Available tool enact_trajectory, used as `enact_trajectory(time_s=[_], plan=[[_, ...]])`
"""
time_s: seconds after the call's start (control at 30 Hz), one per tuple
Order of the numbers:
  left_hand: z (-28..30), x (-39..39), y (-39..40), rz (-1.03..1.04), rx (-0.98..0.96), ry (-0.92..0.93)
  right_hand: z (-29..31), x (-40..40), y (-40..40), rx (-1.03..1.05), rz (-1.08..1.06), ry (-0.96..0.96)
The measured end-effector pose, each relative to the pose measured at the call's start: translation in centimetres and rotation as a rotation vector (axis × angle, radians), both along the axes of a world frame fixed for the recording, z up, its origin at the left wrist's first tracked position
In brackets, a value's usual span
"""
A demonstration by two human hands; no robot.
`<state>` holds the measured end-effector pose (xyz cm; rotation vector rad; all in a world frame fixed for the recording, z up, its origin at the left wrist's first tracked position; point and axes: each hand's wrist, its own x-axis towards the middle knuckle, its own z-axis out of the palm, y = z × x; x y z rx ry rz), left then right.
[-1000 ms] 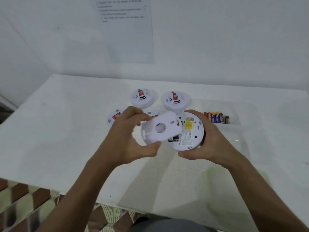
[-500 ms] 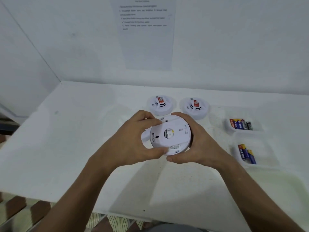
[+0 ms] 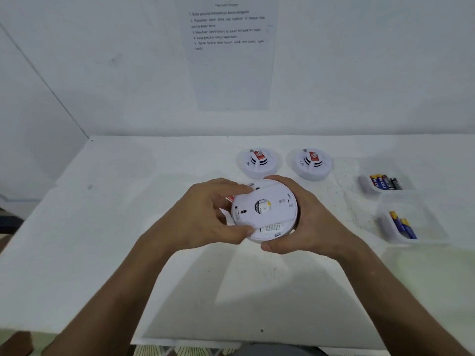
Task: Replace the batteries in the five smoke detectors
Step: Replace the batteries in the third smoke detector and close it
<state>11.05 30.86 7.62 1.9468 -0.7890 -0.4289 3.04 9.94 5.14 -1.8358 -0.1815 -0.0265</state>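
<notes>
white table; hands grip round (plastic) detector.

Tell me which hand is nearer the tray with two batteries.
Right. The right hand grips the smoke detector just left of that tray; the left hand holds the detector's far side, farther off.

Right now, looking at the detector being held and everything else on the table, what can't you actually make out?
- Held smoke detector: its batteries sit under the back plate; the left hand and right hand hide its rim.
- A red-marked thing behind the left fingers: mostly hidden.
- Instruction sheet on the wall: print blurred.
- Batteries in the far tray: labels too small.
</notes>
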Motion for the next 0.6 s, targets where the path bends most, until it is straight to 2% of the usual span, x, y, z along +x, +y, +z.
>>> enact_trajectory(time_s=[0.37, 0.53, 0.6], plan=[[-0.6, 1.8, 1.6, -0.037, -0.061, 0.052, -0.2, 1.3, 1.3, -0.034, 0.027, 0.052], [-1.2, 2.2, 2.2, 0.006, -0.173, 0.097, -1.0, 2.2, 1.6, -0.353, -0.059, 0.011], [-1.2, 2.1, 2.4, -0.029, -0.276, 0.16, -1.2, 2.5, 1.8, -0.387, -0.024, 0.035]])
